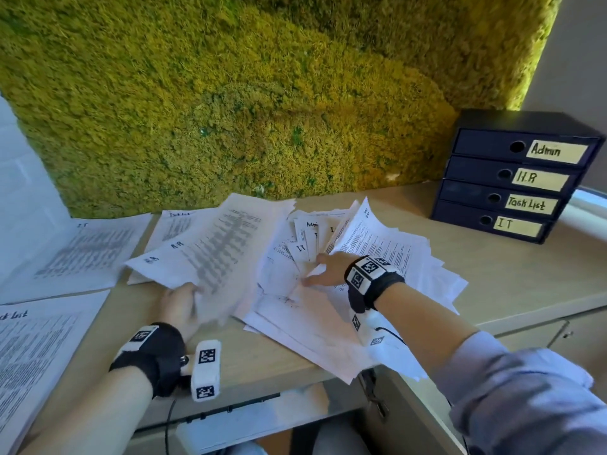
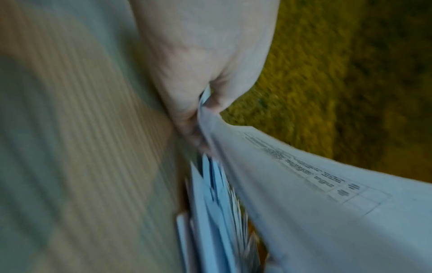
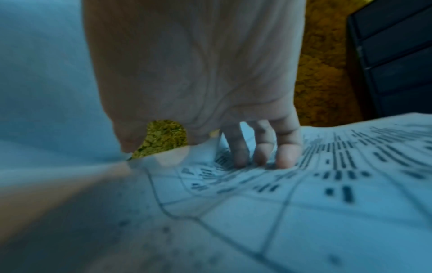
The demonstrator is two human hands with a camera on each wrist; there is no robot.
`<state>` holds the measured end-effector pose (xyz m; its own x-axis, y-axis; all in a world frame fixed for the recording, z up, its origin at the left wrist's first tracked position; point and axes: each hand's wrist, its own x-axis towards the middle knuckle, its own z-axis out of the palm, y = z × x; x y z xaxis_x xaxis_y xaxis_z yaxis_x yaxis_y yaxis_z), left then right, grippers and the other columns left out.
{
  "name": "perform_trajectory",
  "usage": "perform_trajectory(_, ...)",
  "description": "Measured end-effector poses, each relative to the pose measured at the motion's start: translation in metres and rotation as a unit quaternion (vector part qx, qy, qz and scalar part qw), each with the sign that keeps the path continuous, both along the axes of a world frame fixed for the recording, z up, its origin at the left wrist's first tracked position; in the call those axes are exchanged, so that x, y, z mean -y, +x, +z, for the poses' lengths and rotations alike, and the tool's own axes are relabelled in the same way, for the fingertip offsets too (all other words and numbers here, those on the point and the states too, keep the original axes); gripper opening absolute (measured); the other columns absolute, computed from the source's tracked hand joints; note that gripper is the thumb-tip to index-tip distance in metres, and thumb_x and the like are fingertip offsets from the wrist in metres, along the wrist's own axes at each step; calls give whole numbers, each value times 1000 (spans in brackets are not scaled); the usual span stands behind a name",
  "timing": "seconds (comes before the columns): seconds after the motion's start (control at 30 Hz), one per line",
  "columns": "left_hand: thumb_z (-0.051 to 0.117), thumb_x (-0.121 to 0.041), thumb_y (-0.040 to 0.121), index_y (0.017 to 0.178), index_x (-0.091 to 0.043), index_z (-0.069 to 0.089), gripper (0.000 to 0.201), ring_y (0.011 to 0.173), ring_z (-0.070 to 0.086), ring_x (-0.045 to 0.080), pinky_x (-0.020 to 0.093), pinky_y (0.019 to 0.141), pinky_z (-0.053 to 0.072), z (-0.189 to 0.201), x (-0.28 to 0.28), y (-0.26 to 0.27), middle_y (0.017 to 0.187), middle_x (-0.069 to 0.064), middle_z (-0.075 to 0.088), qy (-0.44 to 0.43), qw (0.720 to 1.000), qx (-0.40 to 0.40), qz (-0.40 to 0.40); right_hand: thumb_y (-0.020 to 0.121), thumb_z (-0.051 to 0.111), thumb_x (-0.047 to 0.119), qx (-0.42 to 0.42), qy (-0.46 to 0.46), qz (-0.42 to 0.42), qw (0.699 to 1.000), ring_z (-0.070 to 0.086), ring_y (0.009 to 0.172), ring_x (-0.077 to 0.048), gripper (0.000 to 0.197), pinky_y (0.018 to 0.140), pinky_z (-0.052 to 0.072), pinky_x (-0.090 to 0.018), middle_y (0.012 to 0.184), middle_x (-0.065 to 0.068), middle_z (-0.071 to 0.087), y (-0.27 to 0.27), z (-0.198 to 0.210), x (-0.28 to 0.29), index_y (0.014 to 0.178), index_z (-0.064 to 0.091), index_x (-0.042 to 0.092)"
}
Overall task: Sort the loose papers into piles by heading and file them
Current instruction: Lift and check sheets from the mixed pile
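Observation:
A messy heap of printed sheets [image 1: 328, 290] covers the middle of the desk, with handwritten headings such as IT, Admin and HR. My left hand [image 1: 179, 305] grips a lifted bundle of sheets [image 1: 213, 254] by its near edge; the left wrist view shows the thumb and fingers pinching the bundle of sheets [image 2: 304, 194]. My right hand [image 1: 323, 269] lies on the heap with its fingers [image 3: 261, 153] straight, pressing on a printed sheet [image 3: 304, 184]. A dark file box [image 1: 512, 178] with drawers labelled Admin, H.R, Task List and IT stands at the right.
An IT sheet [image 1: 82, 254] lies at the far left, a Task List sheet [image 1: 33, 349] at the near left, another Task List sheet [image 1: 174, 224] behind the lifted bundle. A moss wall [image 1: 262, 93] backs the desk. Bare desk top [image 1: 492, 267] lies before the file box.

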<state>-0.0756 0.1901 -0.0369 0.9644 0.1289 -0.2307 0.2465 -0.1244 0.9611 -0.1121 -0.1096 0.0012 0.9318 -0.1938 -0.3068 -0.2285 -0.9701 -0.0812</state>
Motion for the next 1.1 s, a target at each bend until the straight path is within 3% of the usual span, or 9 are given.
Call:
perform_trajectory(0.07, 46, 0, 92, 72, -7, 49, 21, 38, 53, 4, 21, 43, 45, 2, 22, 3, 53, 2, 52, -39, 997, -19, -58, 88, 30, 75, 3, 0, -33, 999, 41, 135, -30, 80, 109, 32, -48, 149, -10, 41, -6, 2, 11, 144, 40, 19)
perform_trajectory(0.2, 40, 3, 83, 67, -12, 36, 23, 57, 37, 25, 32, 56, 32, -17, 81, 21, 67, 12, 33, -11, 992, -62, -112, 97, 45, 14, 19, -51, -113, 992, 44, 131, -30, 48, 109, 36, -46, 145, -12, 43, -13, -8, 68, 143, 36, 7)
perform_trajectory(0.27, 41, -2, 79, 83, -9, 49, 12, 68, 43, 30, 35, 68, 25, -24, 105, 30, 85, 7, 36, 7, 989, -53, -135, 100, 41, 6, 41, -47, -117, 991, 39, 136, -34, 49, 110, 35, -41, 150, -20, 37, -22, -4, 87, 147, 28, 2)
perform_trajectory(0.33, 36, 2, 88, 119, 6, 49, 34, 88, 55, 40, 47, 86, 49, -11, 126, 19, 125, 31, 51, 20, 989, -35, -145, 102, 40, 6, 92, 24, -158, 983, 34, 139, -34, 47, 101, 38, -35, 150, -24, 32, -39, 2, 98, 146, 27, -6)
perform_trajectory(0.47, 27, 11, 92, 130, 14, 41, 40, 61, 42, 25, 22, 50, 35, -1, 164, -7, 96, 30, 55, -1, 985, -19, -172, 90, 61, 16, 95, 27, -214, 972, 36, 138, -30, 70, 99, 40, -18, 151, -13, 33, -46, -1, 127, 150, 25, 4)
perform_trajectory(0.67, 35, 3, 90, 108, 5, 56, 28, 58, 42, 23, 24, 52, 33, 23, 161, 14, 72, 9, 49, 99, 980, 53, -165, 90, 49, 2, 286, 19, -216, 934, 62, 105, -33, 30, 81, 48, -35, 117, -18, 63, -40, 33, 138, 119, 54, 1)
perform_trajectory(0.8, 48, -14, 91, 108, -2, 63, 25, 87, 62, 35, 42, 75, 54, 25, 130, 42, 100, 16, 66, 206, 958, 114, -165, 83, 40, -12, 420, 23, -104, 901, 63, 95, -33, 51, 74, 53, -39, 105, -15, 65, -39, 78, 95, 126, 48, 14)
perform_trajectory(1.0, 38, -34, 102, 103, 11, 61, 51, 95, 59, 43, 46, 80, 48, 6, 118, 36, 104, 32, 62, 284, 942, 165, -64, 93, 48, 1, 232, 84, 29, 969, 58, 112, -36, 37, 92, 48, -40, 123, -21, 59, -14, 81, -17, 129, 54, 0)
perform_trajectory(1.1, 31, -52, 99, 115, 7, 60, 67, 104, 57, 43, 43, 88, 45, 5, 119, 34, 116, 32, 60, 205, 972, 97, -59, 96, 51, 9, 132, 254, 100, 953, 65, 84, -17, 45, 77, 50, -28, 115, -4, 61, -5, 55, -47, 140, 45, 19)
